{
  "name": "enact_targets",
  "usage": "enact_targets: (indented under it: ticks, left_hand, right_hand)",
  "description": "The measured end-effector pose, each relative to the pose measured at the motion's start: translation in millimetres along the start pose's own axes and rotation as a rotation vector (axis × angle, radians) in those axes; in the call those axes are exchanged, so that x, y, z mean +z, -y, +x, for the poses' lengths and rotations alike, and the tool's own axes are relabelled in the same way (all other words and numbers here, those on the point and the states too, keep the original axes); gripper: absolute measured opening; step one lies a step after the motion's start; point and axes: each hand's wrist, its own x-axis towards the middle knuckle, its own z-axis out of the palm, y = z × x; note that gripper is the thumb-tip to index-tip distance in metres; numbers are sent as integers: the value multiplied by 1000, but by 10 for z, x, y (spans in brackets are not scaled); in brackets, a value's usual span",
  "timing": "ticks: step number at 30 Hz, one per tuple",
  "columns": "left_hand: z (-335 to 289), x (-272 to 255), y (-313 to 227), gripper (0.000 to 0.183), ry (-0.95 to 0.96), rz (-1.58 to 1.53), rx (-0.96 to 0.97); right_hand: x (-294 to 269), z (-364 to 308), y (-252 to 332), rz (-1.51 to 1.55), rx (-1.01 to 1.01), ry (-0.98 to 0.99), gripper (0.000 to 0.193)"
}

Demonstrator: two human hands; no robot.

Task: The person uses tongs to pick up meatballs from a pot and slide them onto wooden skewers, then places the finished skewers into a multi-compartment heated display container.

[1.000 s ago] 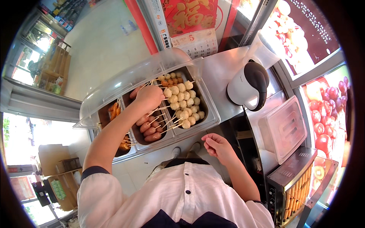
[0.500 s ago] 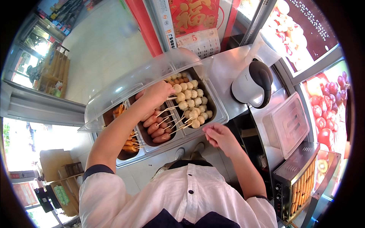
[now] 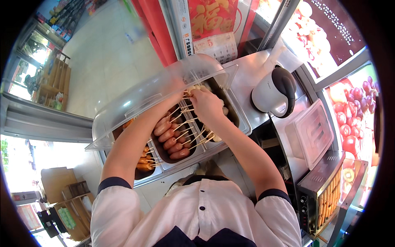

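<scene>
My left hand reaches in under the raised clear lid, its fingers blurred behind the plastic. Beside it my right hand is closed, thumb and fingers pinched on a ball skewer at the far end of the right-hand bin. That hand and wrist cover most of the pale ball skewers there. Left of them, skewered sausages fill the middle bin, their sticks pointing right. Smaller orange-brown skewers lie in the left bin, partly behind my left forearm.
To the right stand a white kettle with a black handle, a lidded clear plastic box and a roller grill with sausages. A wall calendar hangs behind the bins; a glass-and-metal frame borders the counter.
My right hand has moved from the bins' near edge up and left into the right-hand bin, beside my left hand. My left hand has gone slightly farther under the lid.
</scene>
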Motion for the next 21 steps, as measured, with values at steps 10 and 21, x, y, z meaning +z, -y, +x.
enact_targets:
  ticks: [10,21]
  left_hand:
    - [-326,-93,101,18,-249,-214,40]
    - [-87,252,-333,12,-142,381,-46]
  right_hand:
    - [544,549,-255,404,115,248,22]
    - [-164,-24,-663,17,-497,-324,30]
